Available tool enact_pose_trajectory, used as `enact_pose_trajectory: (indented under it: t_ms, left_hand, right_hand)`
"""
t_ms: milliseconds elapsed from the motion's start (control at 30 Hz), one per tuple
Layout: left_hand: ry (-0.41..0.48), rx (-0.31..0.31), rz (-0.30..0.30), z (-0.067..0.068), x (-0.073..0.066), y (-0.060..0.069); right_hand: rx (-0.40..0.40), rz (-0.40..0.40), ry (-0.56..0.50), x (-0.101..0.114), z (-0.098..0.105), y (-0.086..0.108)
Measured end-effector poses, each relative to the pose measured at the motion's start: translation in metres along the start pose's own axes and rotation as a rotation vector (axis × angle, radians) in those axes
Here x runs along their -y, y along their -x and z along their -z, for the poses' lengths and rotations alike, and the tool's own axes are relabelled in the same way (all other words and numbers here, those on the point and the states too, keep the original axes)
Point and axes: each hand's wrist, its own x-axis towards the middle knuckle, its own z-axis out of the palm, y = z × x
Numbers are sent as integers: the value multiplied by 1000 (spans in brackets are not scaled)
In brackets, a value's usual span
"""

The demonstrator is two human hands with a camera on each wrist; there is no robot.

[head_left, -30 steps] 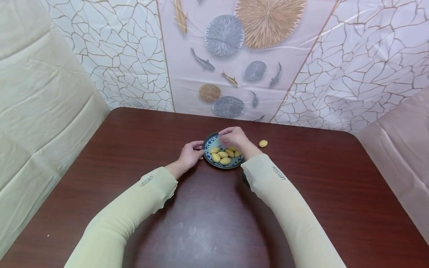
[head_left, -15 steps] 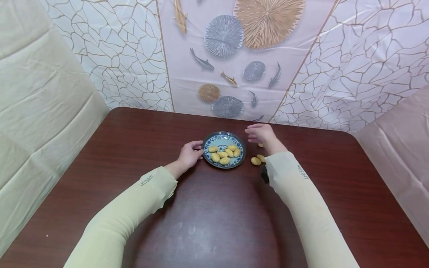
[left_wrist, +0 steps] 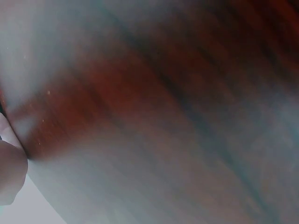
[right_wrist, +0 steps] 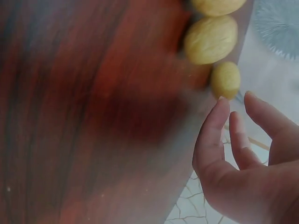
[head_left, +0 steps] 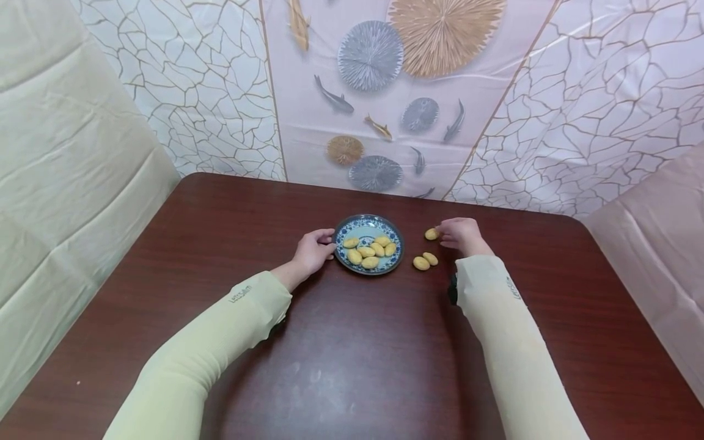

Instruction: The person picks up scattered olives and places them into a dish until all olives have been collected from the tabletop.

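In the head view, a round plate (head_left: pixel 368 270) with a blue floral rim carries several small yellow oval pieces (head_left: pixel 370 263), whose exact kind I cannot tell. My left hand (head_left: pixel 312 252) touches the plate's left rim, its fingers and thumb spread along the edge. Right of the plate, my right hand (head_left: pixel 461 234) has its fingertips at a single yellow oval piece (head_left: pixel 431 234). In the right wrist view, the thumb and fingers (right_wrist: pixel 215 122) stand apart beside that yellow piece (right_wrist: pixel 225 80). A sliver of the left hand (left_wrist: pixel 11 168) shows in the left wrist view.
Two more yellow oval pieces (head_left: pixel 421 263) lie together on the dark reddish-brown table (head_left: pixel 330 342), between the plate and the right forearm. A patterned cloth (head_left: pixel 374 104) hangs behind the table's far edge. Pale cloths (head_left: pixel 71 153) hang at both sides.
My right hand has moved from above the plate rightward to the single yellow piece on the table. The two yellow pieces its arm hid are uncovered. The left hand has stayed at the rim.
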Motion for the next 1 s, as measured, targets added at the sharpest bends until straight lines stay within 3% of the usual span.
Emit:
enact_pose_trajectory:
  t_ms: [433,667,1000]
  left_hand:
    - [-6,7,5,0,0,-1]
    - [-8,2,6,0,-1,-1]
    - [-8,2,-14,-1,-1,0]
  right_hand:
    - [66,-17,25,-4,2,-1]
    - [49,-61,47,-1,-3,-4]
    - [51,-48,68,0,-6,-4]
